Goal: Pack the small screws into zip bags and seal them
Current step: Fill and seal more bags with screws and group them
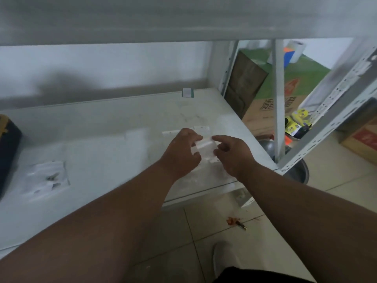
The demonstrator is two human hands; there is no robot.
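A small clear zip bag [204, 147] is held between both hands above the right part of the white table [106, 139]. My left hand [181, 154] pinches its left edge with thumb and fingers. My right hand [230, 154] pinches its right edge, the index finger stretched over the top. More clear bags [201, 128] lie flat just behind the hands. A pile of clear bags with a few small dark screws [48, 177] sits at the left of the table. Motion blur hides what the held bag contains.
A shelf board [183, 17] hangs low overhead. White rack posts [278, 99] stand at the right, with cardboard boxes [265, 111] and a dark pot [297, 172] on the floor beyond. A dark object [8, 144] sits at the table's left edge. A small label [187, 92] lies at the back.
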